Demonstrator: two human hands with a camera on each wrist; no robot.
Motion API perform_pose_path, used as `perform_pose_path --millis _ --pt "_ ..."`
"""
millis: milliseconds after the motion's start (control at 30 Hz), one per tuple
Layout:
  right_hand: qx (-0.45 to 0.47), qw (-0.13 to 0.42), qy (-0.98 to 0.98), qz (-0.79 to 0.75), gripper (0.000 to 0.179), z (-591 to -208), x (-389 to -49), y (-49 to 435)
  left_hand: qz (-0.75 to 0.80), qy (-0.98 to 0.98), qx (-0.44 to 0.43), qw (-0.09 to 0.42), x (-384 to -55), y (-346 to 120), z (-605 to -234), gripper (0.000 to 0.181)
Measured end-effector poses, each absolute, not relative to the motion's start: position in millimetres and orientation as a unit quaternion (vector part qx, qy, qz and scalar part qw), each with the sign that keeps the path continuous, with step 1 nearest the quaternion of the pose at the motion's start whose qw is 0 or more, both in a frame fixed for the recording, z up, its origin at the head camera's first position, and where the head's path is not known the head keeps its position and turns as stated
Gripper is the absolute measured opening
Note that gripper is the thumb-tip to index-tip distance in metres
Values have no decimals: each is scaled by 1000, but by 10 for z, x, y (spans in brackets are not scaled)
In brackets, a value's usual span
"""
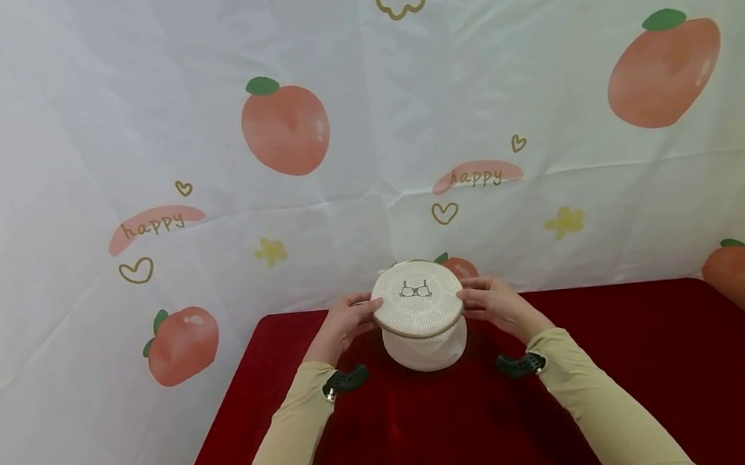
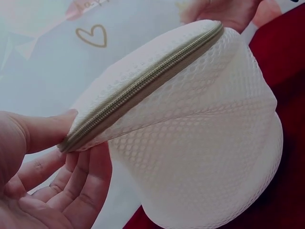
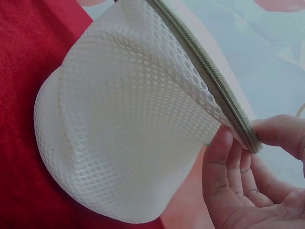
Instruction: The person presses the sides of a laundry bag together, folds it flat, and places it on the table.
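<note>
Left hand (image 1: pixel 343 327) and right hand (image 1: pixel 502 308), thumbs on top, fingers curled beneath, and both have a pinch on the rim (image 3: pixel 212 71)! They reach in from the near side on pale yellow sleeves (image 1: pixel 284 435), dark straps (image 1: pixel 351 378) at the wrists. Between them, caught at its left and right edges, is the white mesh bag (image 1: pixel 420 319), toward the far side of the red tabletop (image 1: pixel 446 435). Its round lid (image 1: pixel 418 304) tips toward the near side, showing off a small bra print (image 1: pixel 415 290), while an olive zipper (image 2: pixel 143 86) runs along the rim.

How does it handle? Soft stuff, by the look of it: the mesh wall (image 2: pixel 190 152) creases and sags under the lid, so it should be light and yielding, with little slip in that holey weave. The rim looks the firmest part, and opposite sides at once seems the sensible hold; a squeeze on the wall would probably just fold it.

Now the puzzles. Anything inside? No telling. Does the underside rest on the tabletop or hang just above? Can't call it. The zipper's pull isn't clear in any view, and the left wrist view crops the right hand, blurred beyond the rim. Farthest back, a white backdrop (image 1: pixel 326 27) with peach prints (image 1: pixel 285 130), some cut off at the frame's edges.
</note>
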State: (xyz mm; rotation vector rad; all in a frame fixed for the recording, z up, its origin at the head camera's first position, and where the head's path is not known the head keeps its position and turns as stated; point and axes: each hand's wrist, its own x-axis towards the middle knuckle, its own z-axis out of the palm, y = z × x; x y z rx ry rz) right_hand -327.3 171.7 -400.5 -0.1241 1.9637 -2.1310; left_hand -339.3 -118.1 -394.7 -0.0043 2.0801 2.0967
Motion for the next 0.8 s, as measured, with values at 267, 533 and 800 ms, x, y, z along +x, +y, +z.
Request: perform_pose_path --millis 267,533,800 --pt "-57 113 675 -727 53 -4050 -3259 1754 708 701 -20 76 -3391 -1185 -3962 41" --pt "-50 114 668 -734 53 -4101 -3274 1771 720 688 -26 85 -3422 -1190 -4008 43" --pt "-43 114 668 -734 54 -4145 -3299 1793 724 680 -15 111 -3401 -1208 -4015 39"
